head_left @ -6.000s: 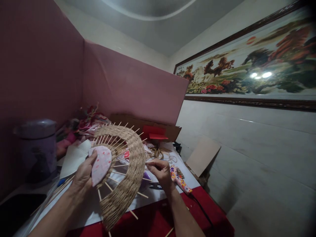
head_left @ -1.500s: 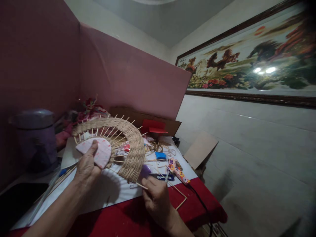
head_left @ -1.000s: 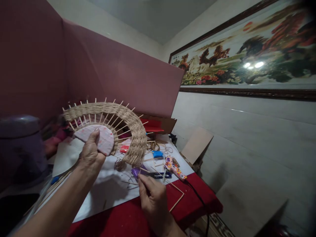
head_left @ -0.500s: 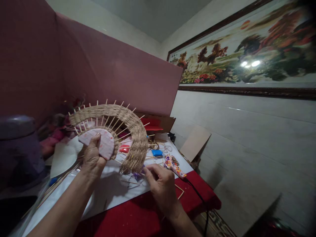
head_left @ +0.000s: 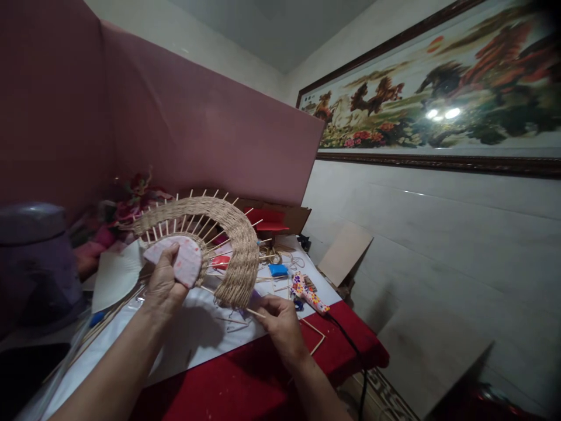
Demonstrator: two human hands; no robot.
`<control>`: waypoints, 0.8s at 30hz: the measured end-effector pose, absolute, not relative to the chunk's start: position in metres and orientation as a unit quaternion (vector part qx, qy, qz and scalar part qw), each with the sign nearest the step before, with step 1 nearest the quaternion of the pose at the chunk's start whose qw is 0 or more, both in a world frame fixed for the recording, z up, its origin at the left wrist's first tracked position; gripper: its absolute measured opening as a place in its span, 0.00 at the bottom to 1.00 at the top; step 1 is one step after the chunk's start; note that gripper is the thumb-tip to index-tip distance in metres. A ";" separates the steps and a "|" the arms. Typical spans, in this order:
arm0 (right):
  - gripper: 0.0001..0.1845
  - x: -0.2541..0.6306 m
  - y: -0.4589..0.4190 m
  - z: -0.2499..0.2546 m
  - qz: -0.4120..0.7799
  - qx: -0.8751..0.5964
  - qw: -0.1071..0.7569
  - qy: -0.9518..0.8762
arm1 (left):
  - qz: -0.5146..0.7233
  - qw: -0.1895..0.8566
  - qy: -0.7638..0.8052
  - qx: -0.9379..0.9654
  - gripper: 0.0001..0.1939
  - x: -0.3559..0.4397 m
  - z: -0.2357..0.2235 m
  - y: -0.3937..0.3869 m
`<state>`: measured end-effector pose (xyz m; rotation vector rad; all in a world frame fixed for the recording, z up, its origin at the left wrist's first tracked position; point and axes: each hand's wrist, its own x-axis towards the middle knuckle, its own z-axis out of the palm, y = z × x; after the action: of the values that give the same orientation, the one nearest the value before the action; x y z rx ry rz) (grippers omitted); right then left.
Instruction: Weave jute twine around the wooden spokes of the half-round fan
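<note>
A fan-shaped weaving (head_left: 240,251) of tan twine on thin wooden sticks is held up above the table. My left hand (head_left: 163,289) grips its half-round pale pink cloth-covered centre (head_left: 188,263), the thumb lying across the front. Bare stick ends poke out beyond the woven band's outer edge. At the band's lower right end, my right hand (head_left: 281,323) is closed with thumb and fingers pinched on the tip of the last wooden stick (head_left: 255,313). Whether twine is also in those fingers is hidden.
A flower-patterned glue gun (head_left: 309,294) with a black cord lies right of my right hand. Blue packet (head_left: 278,270), red packet (head_left: 220,262) and loose sticks lie on white paper over a red cloth (head_left: 210,386). A purple container (head_left: 39,257) stands left.
The fan has tilted and sunk slightly, its upper left end lower. My right hand has shifted a little down and right, and more of the end stick shows.
</note>
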<state>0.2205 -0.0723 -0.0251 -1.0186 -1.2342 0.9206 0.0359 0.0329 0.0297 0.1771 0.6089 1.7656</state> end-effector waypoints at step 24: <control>0.18 0.201 -0.080 -0.050 0.450 -0.395 0.690 -0.407 | 0.775 0.566 0.274 0.058 0.06 0.041 0.015 0.039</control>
<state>0.2012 -0.0801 -0.0495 -0.8832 -0.9102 1.0071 0.0410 0.0390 0.0154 0.1375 0.6444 1.8223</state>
